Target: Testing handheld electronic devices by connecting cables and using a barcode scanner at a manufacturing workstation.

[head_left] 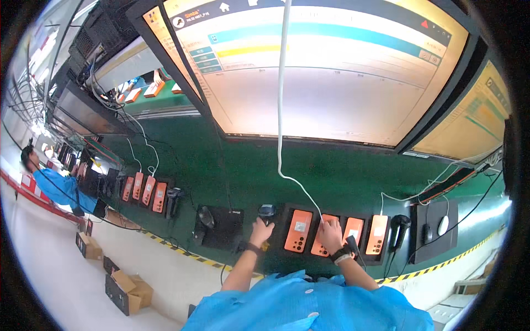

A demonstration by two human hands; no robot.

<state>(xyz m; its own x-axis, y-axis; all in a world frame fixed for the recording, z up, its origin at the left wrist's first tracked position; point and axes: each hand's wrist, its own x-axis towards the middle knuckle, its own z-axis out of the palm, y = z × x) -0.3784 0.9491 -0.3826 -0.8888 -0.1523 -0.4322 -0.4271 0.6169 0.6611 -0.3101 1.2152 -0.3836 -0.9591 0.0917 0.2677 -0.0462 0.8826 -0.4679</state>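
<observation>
My left hand (261, 231) is wrapped round the handle of a dark handheld barcode scanner (267, 210), its head pointing away from me. My right hand (332, 236) lies over an orange phone (319, 247) in a black tray. Its fingers close on the end of a white cable (300, 185) at the phone's far edge; the plug itself is hidden. Left of that hand, another orange phone (298, 230) lies back up with a white label. Two more, a partly covered phone (354, 229) and a cabled phone (377, 234), lie to its right.
A large monitor (331, 105) stands beyond the green bench. Another scanner (398, 231) and a mouse (443, 225) sit at right. At left are a black mat (226, 231) and more orange phones (148, 190). A person in blue (55, 187) works far left; cardboard boxes (132, 292) stand on the floor.
</observation>
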